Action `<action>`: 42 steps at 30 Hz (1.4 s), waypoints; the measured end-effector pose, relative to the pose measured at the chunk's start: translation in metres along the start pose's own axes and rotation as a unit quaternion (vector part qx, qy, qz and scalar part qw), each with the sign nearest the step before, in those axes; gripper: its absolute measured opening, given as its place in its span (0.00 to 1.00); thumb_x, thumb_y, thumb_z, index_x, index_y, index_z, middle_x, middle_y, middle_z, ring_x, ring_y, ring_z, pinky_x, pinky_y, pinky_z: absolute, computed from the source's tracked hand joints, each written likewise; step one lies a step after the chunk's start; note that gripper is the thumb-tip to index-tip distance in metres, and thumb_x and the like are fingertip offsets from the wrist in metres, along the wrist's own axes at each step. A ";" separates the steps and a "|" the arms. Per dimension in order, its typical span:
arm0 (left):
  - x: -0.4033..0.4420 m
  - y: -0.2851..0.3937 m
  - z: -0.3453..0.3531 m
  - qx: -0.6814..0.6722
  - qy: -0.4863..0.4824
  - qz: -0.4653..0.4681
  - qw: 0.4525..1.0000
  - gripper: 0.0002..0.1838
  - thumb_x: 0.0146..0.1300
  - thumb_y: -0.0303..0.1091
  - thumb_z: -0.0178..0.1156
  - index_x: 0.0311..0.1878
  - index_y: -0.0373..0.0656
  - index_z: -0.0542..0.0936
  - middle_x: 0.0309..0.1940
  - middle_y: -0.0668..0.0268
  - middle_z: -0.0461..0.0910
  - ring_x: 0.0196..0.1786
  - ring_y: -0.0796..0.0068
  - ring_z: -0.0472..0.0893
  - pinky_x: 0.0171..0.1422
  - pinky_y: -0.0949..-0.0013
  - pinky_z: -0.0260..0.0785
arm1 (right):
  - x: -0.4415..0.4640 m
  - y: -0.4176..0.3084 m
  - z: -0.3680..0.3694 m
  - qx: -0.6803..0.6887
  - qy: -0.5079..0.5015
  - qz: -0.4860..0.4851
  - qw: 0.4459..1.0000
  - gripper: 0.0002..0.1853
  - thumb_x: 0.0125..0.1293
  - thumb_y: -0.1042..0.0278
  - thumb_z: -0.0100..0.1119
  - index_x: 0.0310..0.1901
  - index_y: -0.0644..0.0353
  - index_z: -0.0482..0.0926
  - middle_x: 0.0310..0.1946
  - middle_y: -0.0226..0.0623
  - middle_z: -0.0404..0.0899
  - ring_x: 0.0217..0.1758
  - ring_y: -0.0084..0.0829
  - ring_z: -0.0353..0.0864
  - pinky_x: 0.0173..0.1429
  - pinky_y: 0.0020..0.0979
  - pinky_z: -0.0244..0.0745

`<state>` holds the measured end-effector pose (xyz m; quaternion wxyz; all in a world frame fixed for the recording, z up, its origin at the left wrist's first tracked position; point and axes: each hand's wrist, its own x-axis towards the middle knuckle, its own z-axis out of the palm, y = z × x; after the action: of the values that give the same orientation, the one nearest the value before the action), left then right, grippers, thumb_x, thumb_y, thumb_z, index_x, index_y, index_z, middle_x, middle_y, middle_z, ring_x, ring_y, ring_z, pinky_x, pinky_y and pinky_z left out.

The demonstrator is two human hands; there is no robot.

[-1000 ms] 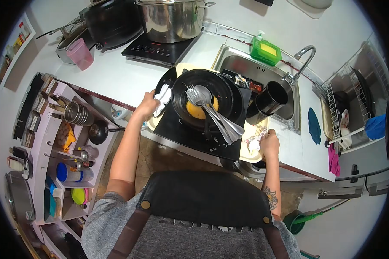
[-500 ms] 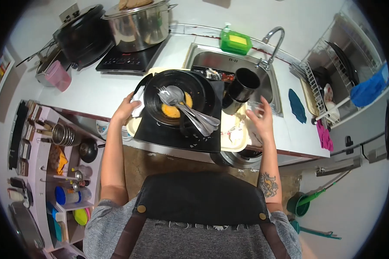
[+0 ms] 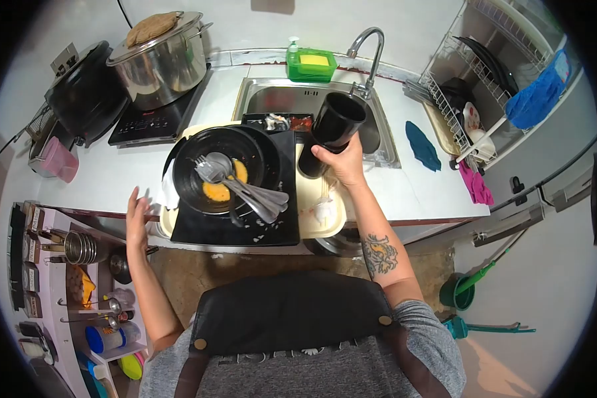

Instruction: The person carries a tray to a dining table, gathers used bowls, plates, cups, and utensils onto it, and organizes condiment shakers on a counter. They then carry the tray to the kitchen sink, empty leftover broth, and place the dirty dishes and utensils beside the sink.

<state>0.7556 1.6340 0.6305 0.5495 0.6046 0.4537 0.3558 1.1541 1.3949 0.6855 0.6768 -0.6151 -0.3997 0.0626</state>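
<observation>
Right hand (image 3: 343,162) curled round a tall, glossy black cylindrical cup (image 3: 333,127), two o'clock of the cream plastic tray (image 3: 310,230); left hand (image 3: 137,217) hung empty, fingers parted, at eight. Cup seemed light, stiff, probably slick; lower wall gripped best.

Site: a kitchen; home or small eatery, cannot tell. Evidence: steel sink (image 3: 265,101) with curved faucet (image 3: 377,56), upper centre of frame, set into a white counter (image 3: 438,199); green soap caddy (image 3: 313,73) behind it. Upper left: large lidded stockpot (image 3: 162,69) on a black electric hob (image 3: 146,126). Upper right: white wire dish rack (image 3: 519,28) bearing crockery. Lower left: shelf unit (image 3: 57,272) with ladles (image 3: 115,306) and nested metal pans (image 3: 81,247). Centre: cream tray (image 3: 328,230), food-stained dishes and cutlery (image 3: 255,194) on it.
</observation>
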 end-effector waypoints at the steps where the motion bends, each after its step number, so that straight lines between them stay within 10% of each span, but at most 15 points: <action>1: -0.007 0.000 -0.004 -0.003 0.030 -0.018 0.999 0.29 0.60 0.47 0.52 0.64 0.52 0.62 0.52 0.65 0.69 0.49 0.74 0.68 0.49 0.69 0.61 | 0.006 -0.007 -0.008 0.020 -0.005 -0.005 1.000 0.35 0.38 0.69 0.73 0.50 0.61 0.66 0.41 0.34 0.74 0.44 0.26 0.74 0.52 0.28 0.68; 7: -0.064 0.009 0.006 -0.124 0.182 0.051 0.974 0.23 0.62 0.35 0.53 0.60 0.40 0.66 0.34 0.75 0.71 0.32 0.89 0.66 0.35 0.84 0.59 | 0.077 0.000 -0.111 -0.078 0.091 0.008 0.993 0.33 0.35 0.66 0.75 0.43 0.66 0.66 0.36 0.38 0.76 0.38 0.29 0.76 0.46 0.28 0.71; 25: -0.200 0.060 0.090 -0.061 0.302 0.076 0.948 0.20 0.62 0.33 0.53 0.56 0.38 0.69 0.40 0.70 0.73 0.37 0.86 0.70 0.40 0.83 0.62 | 0.223 0.210 -0.260 -0.220 0.200 -0.057 0.953 0.46 0.30 0.55 0.78 0.51 0.70 0.64 0.47 0.51 0.68 0.50 0.42 0.69 0.59 0.36 0.60; 29: -0.192 0.058 0.087 -0.042 0.287 0.089 0.953 0.19 0.63 0.34 0.52 0.57 0.40 0.69 0.41 0.69 0.74 0.39 0.85 0.71 0.42 0.82 0.63 | 0.199 0.150 -0.234 -0.396 0.366 -0.084 0.838 0.45 0.40 0.53 0.74 0.56 0.72 0.62 0.47 0.54 0.67 0.50 0.41 0.68 0.58 0.37 0.62; 31: -0.186 0.065 0.093 -0.041 0.280 0.094 0.954 0.19 0.63 0.34 0.52 0.56 0.40 0.69 0.41 0.69 0.74 0.39 0.84 0.70 0.42 0.82 0.63 | 0.180 0.131 -0.203 -0.045 0.233 -0.149 0.960 0.36 0.50 0.59 0.68 0.55 0.70 0.63 0.49 0.51 0.66 0.49 0.34 0.68 0.54 0.31 0.66; 34: -0.165 0.069 0.100 -0.087 0.228 0.086 0.966 0.19 0.63 0.35 0.52 0.56 0.39 0.69 0.40 0.68 0.74 0.38 0.83 0.72 0.41 0.81 0.63 | 0.094 0.041 -0.111 -0.003 -0.014 -0.059 0.998 0.15 0.59 0.70 0.58 0.48 0.63 0.72 0.45 0.35 0.73 0.44 0.23 0.72 0.48 0.22 0.68; 38: -0.133 0.072 0.113 -0.038 0.117 0.006 0.992 0.26 0.62 0.45 0.51 0.60 0.42 0.65 0.43 0.65 0.72 0.40 0.77 0.75 0.42 0.74 0.65 | 0.011 -0.052 -0.007 -0.043 -0.298 -0.188 0.935 0.11 0.55 0.74 0.60 0.41 0.62 0.76 0.32 0.34 0.75 0.32 0.26 0.76 0.37 0.24 0.70; 42: -0.110 0.073 0.125 0.003 0.071 0.020 0.997 0.32 0.60 0.45 0.55 0.63 0.39 0.60 0.39 0.66 0.70 0.36 0.78 0.74 0.38 0.75 0.66 | -0.033 -0.091 0.061 -0.266 -0.368 -0.281 0.845 0.22 0.48 0.55 0.65 0.41 0.62 0.76 0.31 0.39 0.71 0.39 0.38 0.72 0.39 0.37 0.71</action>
<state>0.8463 1.4890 0.6918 0.5067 0.5887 0.4802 0.4075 1.0571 1.4019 0.7452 0.2790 -0.5643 -0.7768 -0.0170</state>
